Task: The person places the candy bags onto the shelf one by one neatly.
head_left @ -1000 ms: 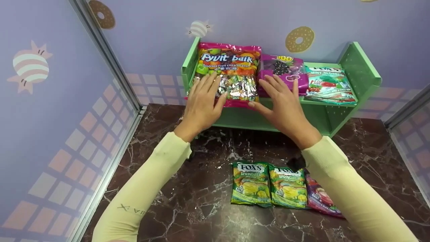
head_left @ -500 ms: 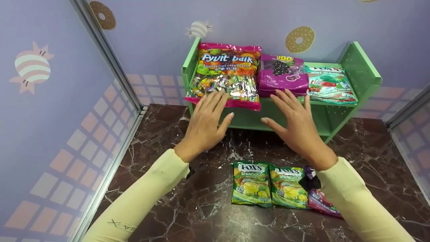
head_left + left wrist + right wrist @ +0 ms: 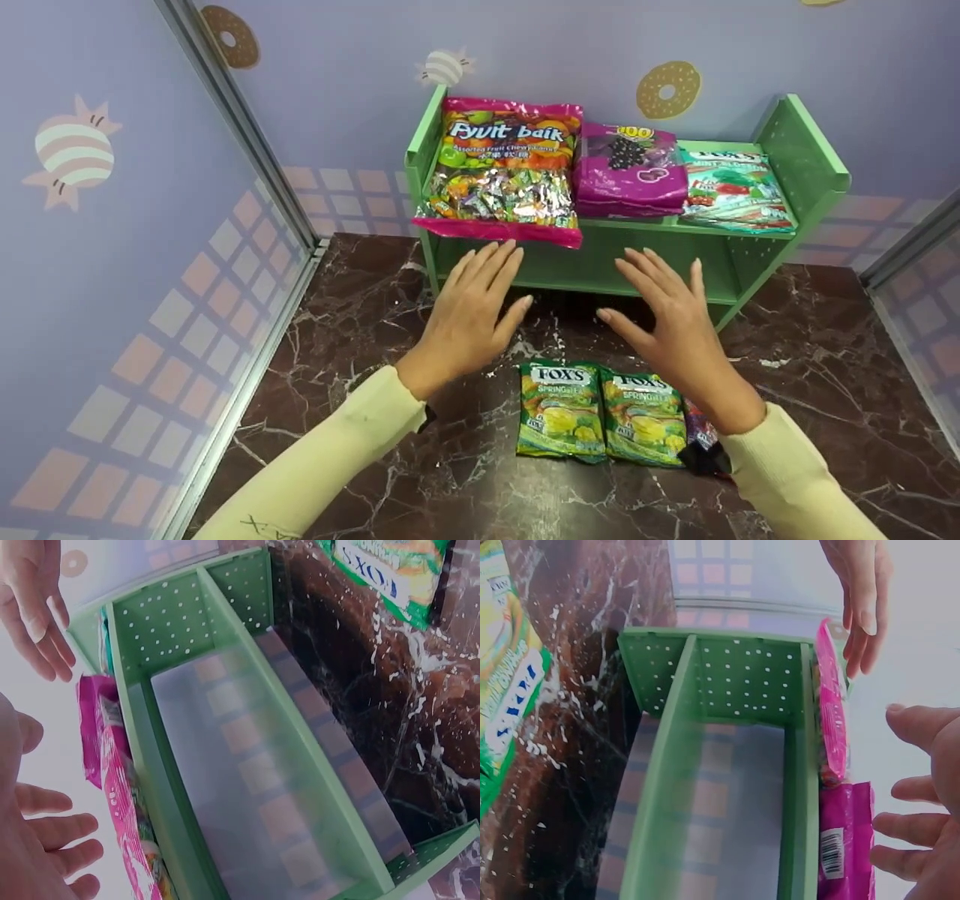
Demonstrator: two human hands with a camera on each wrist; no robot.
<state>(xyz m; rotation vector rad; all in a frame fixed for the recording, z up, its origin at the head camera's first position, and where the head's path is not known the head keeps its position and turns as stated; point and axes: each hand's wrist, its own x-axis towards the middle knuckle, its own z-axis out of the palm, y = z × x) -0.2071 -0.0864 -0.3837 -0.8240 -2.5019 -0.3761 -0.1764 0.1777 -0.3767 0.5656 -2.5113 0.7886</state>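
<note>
My left hand (image 3: 469,322), fingers straight and spread, hovers in front of the green shelf (image 3: 814,150) and holds nothing. To its right my right hand (image 3: 675,330) is likewise open, thumb apart. On the shelf's upper tier lies a big Fyvit baik candy bag (image 3: 510,161), its pink lower edge hanging over the front. Beside it are a purple candy bag (image 3: 634,176) with dark berries and, at the right end, teal Fox's mint packs (image 3: 735,191). The left wrist view shows the pink bag edge (image 3: 124,810) close to my fingers.
Two green Fox's Spring Tea packs (image 3: 561,412) lie side by side on the dark marbled surface (image 3: 450,480). A purple pack (image 3: 701,427) next to them is partly hidden by my right wrist. A patterned wall (image 3: 352,60) stands behind the shelf, with side panels left and right.
Both hands have drawn back from the bags on the upper tier, towards me and down. The Fyvit baik bag and the purple bag stay on the shelf, now fully uncovered.
</note>
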